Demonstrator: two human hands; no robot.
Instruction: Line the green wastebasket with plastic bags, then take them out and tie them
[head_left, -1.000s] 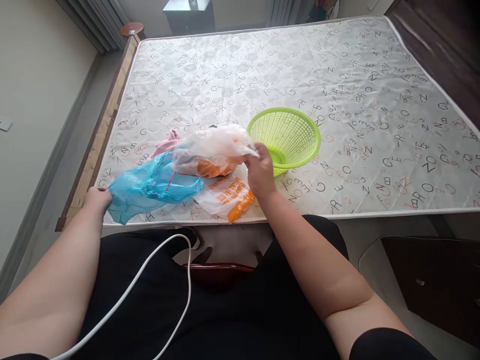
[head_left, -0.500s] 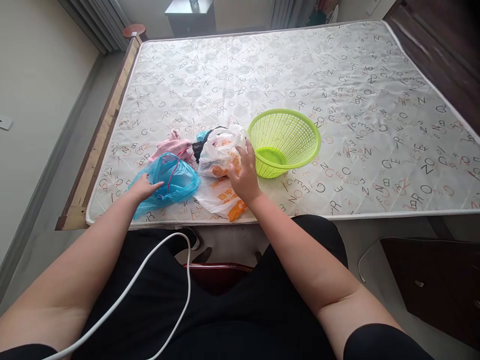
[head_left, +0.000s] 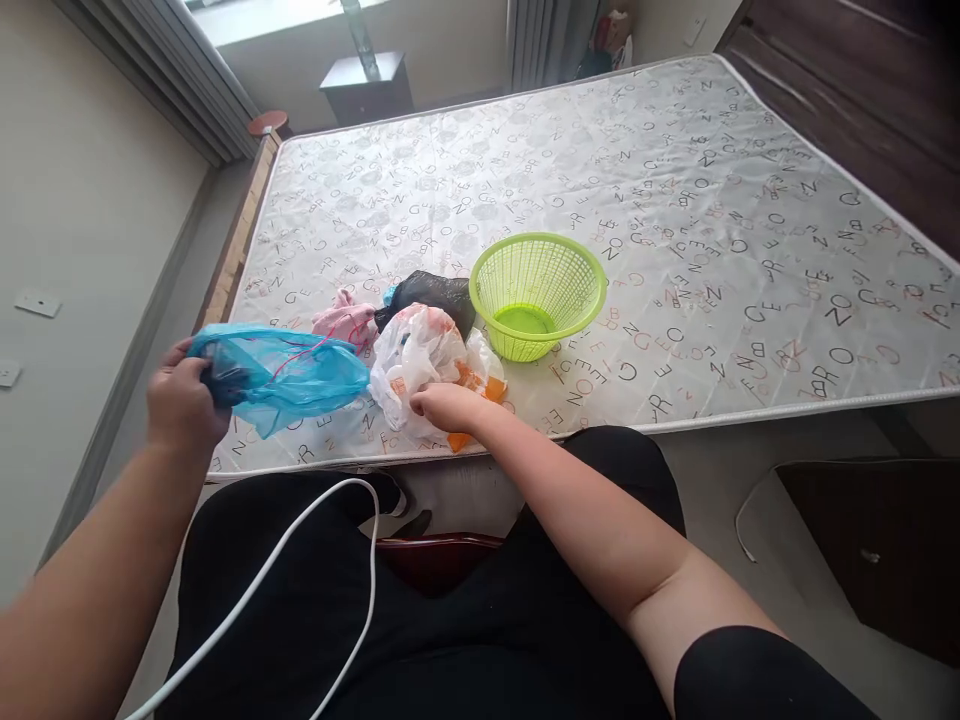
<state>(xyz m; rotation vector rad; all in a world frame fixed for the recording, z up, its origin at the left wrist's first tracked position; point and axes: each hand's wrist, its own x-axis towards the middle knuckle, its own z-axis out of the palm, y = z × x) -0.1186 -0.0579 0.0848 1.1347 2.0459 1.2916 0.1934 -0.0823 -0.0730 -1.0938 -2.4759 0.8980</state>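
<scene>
My left hand [head_left: 184, 395] grips one end of a blue plastic bag [head_left: 307, 385], stretched out sideways above the mattress's near left corner. Something dark shows through the bag close to my fingers; I cannot make it out. My right hand [head_left: 444, 408] is closed on the front of a crumpled white plastic bag [head_left: 420, 350] with orange print. Behind that lies a black plastic bag [head_left: 431, 292], and a pink cloth [head_left: 345, 318] rests beyond the blue bag. To the right stands a green plastic basket [head_left: 536, 345], upright, with nothing visible inside.
The mattress [head_left: 712, 270] with printed letters spreads out before me, its near edge just past my knees. A white cable [head_left: 277, 550] loops across my lap. A dark cabinet [head_left: 877, 540] stands at lower right, and a nightstand [head_left: 367, 90] is by the window.
My left hand has taken hold of the blue bag and pulled it left. My right hand has moved toward me and closed on the white bag, uncovering more of the black bag.
</scene>
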